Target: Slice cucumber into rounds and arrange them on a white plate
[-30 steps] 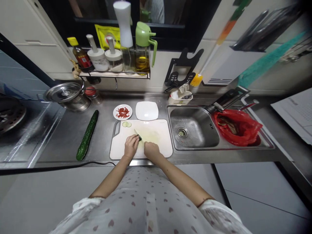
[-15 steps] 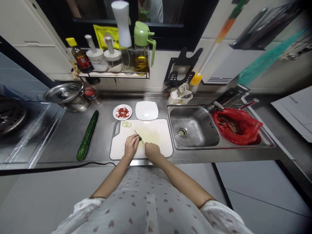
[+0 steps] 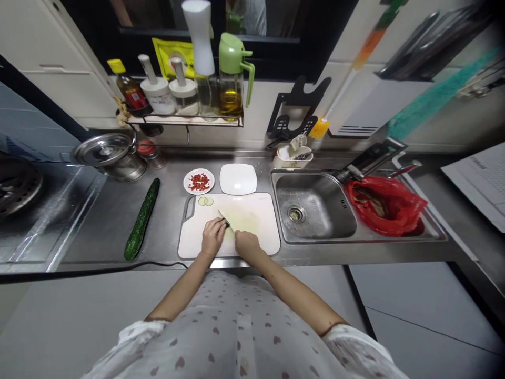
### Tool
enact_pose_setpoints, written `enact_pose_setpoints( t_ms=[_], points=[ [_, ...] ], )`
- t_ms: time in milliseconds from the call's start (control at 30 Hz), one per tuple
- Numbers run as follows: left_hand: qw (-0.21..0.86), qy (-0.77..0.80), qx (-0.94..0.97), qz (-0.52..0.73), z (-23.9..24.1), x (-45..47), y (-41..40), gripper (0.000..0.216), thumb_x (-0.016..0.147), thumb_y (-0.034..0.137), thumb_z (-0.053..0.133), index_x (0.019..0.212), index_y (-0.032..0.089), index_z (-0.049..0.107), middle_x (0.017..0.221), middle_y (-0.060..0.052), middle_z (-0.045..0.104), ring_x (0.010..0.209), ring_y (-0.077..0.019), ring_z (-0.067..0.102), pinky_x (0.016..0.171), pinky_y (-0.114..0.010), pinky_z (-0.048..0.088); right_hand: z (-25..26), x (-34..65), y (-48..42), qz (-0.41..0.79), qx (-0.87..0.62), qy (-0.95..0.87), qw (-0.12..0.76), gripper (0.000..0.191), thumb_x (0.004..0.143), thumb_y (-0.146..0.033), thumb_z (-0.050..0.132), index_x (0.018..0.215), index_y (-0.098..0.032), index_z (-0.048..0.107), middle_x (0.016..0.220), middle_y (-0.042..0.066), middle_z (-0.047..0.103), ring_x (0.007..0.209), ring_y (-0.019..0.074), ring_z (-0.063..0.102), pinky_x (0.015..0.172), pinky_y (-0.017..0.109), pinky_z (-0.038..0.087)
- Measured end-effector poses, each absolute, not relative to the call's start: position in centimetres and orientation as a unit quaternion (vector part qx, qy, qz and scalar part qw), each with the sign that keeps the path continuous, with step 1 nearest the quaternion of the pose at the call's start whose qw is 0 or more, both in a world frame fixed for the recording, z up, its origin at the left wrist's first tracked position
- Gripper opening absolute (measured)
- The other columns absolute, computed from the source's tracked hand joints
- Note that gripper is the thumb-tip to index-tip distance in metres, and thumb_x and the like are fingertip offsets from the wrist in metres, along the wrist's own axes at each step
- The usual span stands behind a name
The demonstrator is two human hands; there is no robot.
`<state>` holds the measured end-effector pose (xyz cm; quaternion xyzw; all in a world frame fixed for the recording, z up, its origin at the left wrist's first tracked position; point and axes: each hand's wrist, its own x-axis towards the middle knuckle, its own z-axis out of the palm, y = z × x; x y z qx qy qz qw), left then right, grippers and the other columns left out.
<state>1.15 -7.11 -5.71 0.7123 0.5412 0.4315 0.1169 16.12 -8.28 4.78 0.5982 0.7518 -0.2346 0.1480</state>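
My right hand (image 3: 247, 245) is closed around the handle of a kitchen knife (image 3: 227, 220), whose blade points up and left over the white cutting board (image 3: 266, 210). My left hand (image 3: 213, 234) has its fingers bent together on a small, dark-skinned cucumber piece (image 3: 226, 222) beside the blade. Most of that piece is hidden by the fingers and the knife. Pale cucumber slices (image 3: 205, 201) lie at the board's upper left. A whole cucumber (image 3: 142, 218) rests on the counter, left of the board.
Behind the board are a plate of chopped red bits (image 3: 198, 182) and a white plate (image 3: 238, 179). The sink (image 3: 315, 205) is to the right, with a red plastic bag (image 3: 410, 202) past it. A lidded pot (image 3: 122, 166) stands at left, near a bottle shelf (image 3: 185, 121).
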Motion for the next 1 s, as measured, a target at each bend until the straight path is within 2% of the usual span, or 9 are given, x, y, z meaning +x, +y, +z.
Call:
enact_pose_setpoints(
  t_ms=[567,1000],
  points=[
    [0.117,0.543,0.713,0.428,-5.7,1.1,-7.2,0.022,0.093,0.029,0.05,0.102,0.021,0.068,0.104,-0.008,0.068,0.101,-0.0204,0.06,0.09,-0.039,0.049,3.9,16.1,-8.9,-0.221,0.611,0.75,0.126,0.027,0.089,-0.011,0.039,0.108,-0.013,0.058,0.097,0.014,0.07,0.099,0.0228,0.067,0.079,0.03,0.048],
    [0.121,0.544,0.713,0.425,-5.5,1.2,-7.3,0.021,0.093,0.028,0.051,0.103,0.021,0.068,0.104,-0.009,0.068,0.101,-0.0201,0.059,0.091,-0.038,0.049,4.3,16.6,-9.4,-0.241,0.611,0.739,0.149,0.028,0.088,-0.01,0.041,0.109,-0.012,0.058,0.099,0.015,0.069,0.099,0.0225,0.066,0.079,0.029,0.048]
  ],
)
